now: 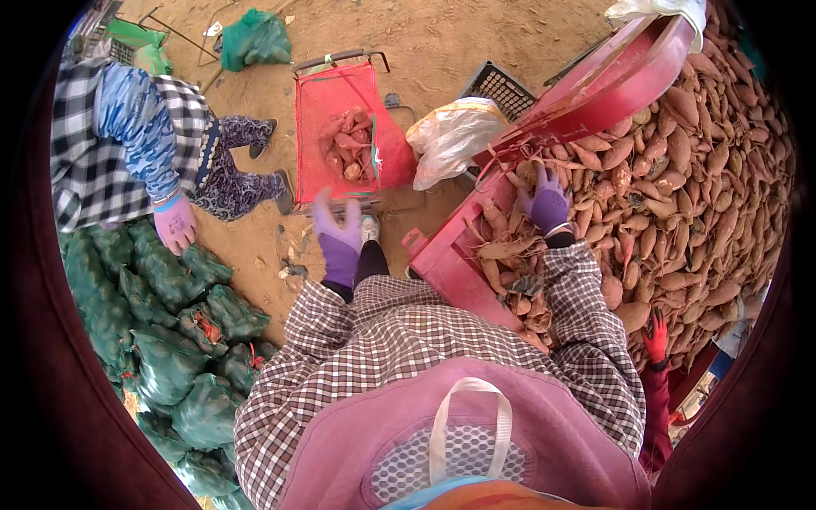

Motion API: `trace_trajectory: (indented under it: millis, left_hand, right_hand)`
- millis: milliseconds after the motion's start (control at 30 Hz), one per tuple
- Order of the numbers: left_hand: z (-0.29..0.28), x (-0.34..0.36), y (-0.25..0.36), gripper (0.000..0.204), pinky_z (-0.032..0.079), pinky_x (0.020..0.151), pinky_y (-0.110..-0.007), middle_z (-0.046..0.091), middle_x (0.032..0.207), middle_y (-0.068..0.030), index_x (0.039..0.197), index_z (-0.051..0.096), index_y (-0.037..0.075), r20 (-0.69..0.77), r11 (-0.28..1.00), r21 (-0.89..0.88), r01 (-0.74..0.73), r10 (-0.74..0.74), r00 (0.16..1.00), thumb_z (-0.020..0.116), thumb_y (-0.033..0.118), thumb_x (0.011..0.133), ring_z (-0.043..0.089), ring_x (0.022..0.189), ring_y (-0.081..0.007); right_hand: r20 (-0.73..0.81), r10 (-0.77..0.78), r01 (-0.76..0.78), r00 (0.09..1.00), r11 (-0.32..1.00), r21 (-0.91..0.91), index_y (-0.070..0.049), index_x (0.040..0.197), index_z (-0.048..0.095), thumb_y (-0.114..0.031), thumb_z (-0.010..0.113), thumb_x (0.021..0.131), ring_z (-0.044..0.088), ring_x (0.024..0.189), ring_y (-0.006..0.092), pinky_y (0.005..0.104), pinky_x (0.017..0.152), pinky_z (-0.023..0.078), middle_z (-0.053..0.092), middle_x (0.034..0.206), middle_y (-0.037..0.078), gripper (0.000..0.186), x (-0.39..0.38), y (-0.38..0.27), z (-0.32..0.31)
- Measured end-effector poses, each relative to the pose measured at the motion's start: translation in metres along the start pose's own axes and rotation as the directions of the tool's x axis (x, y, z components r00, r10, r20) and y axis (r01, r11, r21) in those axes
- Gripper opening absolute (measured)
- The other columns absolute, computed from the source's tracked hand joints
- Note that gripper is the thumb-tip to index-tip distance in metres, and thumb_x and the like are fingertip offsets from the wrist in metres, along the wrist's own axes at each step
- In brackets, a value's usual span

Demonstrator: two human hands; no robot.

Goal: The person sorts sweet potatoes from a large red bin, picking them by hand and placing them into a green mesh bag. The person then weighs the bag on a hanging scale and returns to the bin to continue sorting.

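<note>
Sweet potatoes (680,204) heaped right of the red mesh bag (310,110) may slide if the right hand (548,202), placed among them, dislodges one; its grip cannot be confirmed. The left hand (338,242), fingers spread, empty, is beside the bag's near edge. The bag contains several sweet potatoes; the red trough (442,265) rightward, more; green mesh sacks (170,365) near-left bulge.

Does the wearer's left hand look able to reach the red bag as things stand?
Probably yes: the left hand, fingers apart, appears by the near edge of the red bag, with nothing visible blocking it, though depth is hard to judge.
</note>
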State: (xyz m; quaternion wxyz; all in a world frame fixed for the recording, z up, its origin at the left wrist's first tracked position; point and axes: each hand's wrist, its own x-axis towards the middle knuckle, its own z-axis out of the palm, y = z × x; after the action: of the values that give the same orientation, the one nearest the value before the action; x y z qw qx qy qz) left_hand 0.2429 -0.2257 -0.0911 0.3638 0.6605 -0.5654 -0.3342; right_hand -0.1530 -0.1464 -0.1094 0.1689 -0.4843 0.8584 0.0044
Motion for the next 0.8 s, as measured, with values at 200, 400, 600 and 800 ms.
trace_trajectory:
  millis: [200,400,600,800]
  left_hand:
    - [-0.047,0.128,-0.072,0.078,0.036,0.108,-0.047,0.048,0.136,-0.0293,0.137,0.043,-0.007,-0.277,0.912,0.408,-0.025,0.15,0.949,0.075,0.035,0.08,0.044,0.129,-0.0443]
    - [0.024,0.306,-0.061,0.08,0.039,0.104,-0.049,0.05,0.134,-0.0242,0.135,0.047,-0.002,-0.067,0.716,0.569,-0.404,0.531,0.845,0.074,0.047,0.078,0.048,0.123,-0.0396]
    - [0.093,0.414,-0.038,0.064,0.046,0.093,-0.048,0.066,0.117,-0.0158,0.116,0.064,0.007,0.605,0.59,0.486,-0.645,0.306,0.735,0.05,0.064,0.09,0.061,0.109,-0.036]
    - [0.07,0.395,-0.075,0.071,0.051,0.081,-0.047,0.07,0.095,-0.0199,0.097,0.07,0.006,0.691,0.7,0.406,-0.587,0.185,0.698,0.035,0.068,0.095,0.067,0.092,-0.0374]
  right_hand:
    - [-0.112,-0.351,0.368,0.93,0.905,0.216,-0.004,0.118,0.062,-0.02,0.066,0.088,0.061,0.106,0.0341,0.0403,0.09,0.049,0.062,0.119,0.017,0.035,-0.072,-0.086,-0.047]
    - [0.395,-0.045,-0.339,0.918,0.432,0.836,0.002,0.143,0.038,-0.033,0.067,0.093,0.06,0.093,0.0182,0.034,0.076,0.052,0.061,0.111,0.012,0.068,-0.087,-0.231,0.054]
    - [0.601,0.127,-0.614,0.789,0.168,0.771,0.003,0.137,0.04,-0.034,0.066,0.093,0.061,0.095,0.0176,0.0361,0.074,0.056,0.06,0.109,0.011,0.063,-0.065,-0.317,0.119]
    - [0.547,0.248,-0.522,0.799,-0.165,0.837,0.005,0.125,0.041,-0.015,0.054,0.097,0.069,0.078,0.0226,0.037,0.067,0.063,0.066,0.095,0.015,0.037,-0.081,-0.324,0.156]
